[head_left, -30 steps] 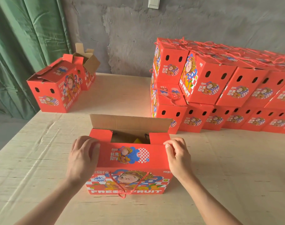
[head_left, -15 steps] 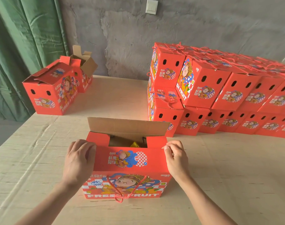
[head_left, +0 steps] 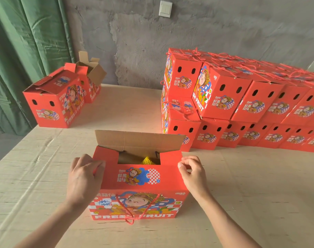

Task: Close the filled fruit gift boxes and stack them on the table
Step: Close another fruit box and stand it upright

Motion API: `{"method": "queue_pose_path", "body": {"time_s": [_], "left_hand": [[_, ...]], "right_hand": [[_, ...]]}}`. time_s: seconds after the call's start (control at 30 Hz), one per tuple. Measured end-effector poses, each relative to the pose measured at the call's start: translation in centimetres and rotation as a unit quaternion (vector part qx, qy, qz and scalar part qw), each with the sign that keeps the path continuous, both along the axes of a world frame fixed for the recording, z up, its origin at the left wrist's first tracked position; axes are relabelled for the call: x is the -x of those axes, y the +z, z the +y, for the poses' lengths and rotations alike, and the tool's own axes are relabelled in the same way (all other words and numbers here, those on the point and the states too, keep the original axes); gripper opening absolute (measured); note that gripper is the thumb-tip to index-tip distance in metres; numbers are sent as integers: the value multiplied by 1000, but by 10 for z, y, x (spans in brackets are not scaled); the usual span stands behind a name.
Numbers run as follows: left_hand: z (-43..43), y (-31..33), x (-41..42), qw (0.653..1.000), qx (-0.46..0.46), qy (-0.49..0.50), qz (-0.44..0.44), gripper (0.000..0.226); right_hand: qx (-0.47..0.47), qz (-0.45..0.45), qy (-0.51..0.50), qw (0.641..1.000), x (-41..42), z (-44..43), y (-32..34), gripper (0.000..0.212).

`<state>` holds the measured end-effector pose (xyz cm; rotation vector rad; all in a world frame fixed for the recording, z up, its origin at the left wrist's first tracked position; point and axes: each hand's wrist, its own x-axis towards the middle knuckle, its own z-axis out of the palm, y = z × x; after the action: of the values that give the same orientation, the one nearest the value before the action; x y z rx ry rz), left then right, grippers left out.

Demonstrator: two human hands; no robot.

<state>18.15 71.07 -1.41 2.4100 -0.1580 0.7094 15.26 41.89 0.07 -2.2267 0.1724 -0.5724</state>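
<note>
- Red cardboard fruit gift box [head_left: 138,206]: half closed, brown far flap [head_left: 138,140] upright beyond the grips
- Left hand [head_left: 84,176], right hand [head_left: 193,174]: pinching ends of red near flap [head_left: 168,183]
- Next, likely: lower far flap

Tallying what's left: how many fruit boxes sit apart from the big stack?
3. An open box between the left hand and right hand; a front box and a rear box, flaps up, at the table's far left. Others may be hidden.

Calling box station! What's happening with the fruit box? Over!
Left hand grips the box at its left end. Right hand pinches its right edge. Box open, back flap up. Nothing in the way.
</note>
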Motion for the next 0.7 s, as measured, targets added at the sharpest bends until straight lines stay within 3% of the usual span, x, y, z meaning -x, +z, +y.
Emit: {"method": "queue_pose_path", "body": {"time_s": [0.13,0.23,0.33,0.43,0.57,0.7], "left_hand": [[5,10,-11,998,-25,4,54,7],[5,22,-26,993,-29,12,116,21],[-1,24,-27,992,-8,21,128,19],[-2,18,-24,991,-6,24,128,12],[-3,15,-22,990,20,27,136,7],[-4,16,-24,961,137,47,235,36]], "right_hand": [[-7,57,0,998,-7,-5,3,10],[-29,108,-8,994,-11,-6,5,14],[-45,132,-9,990,-12,-7,4,22],[-76,134,-21,988,-13,-5,1,12],[-206,147,-11,967,-13,-4,3,32],[-279,177,48,943,-15,-5,8,63]]}}
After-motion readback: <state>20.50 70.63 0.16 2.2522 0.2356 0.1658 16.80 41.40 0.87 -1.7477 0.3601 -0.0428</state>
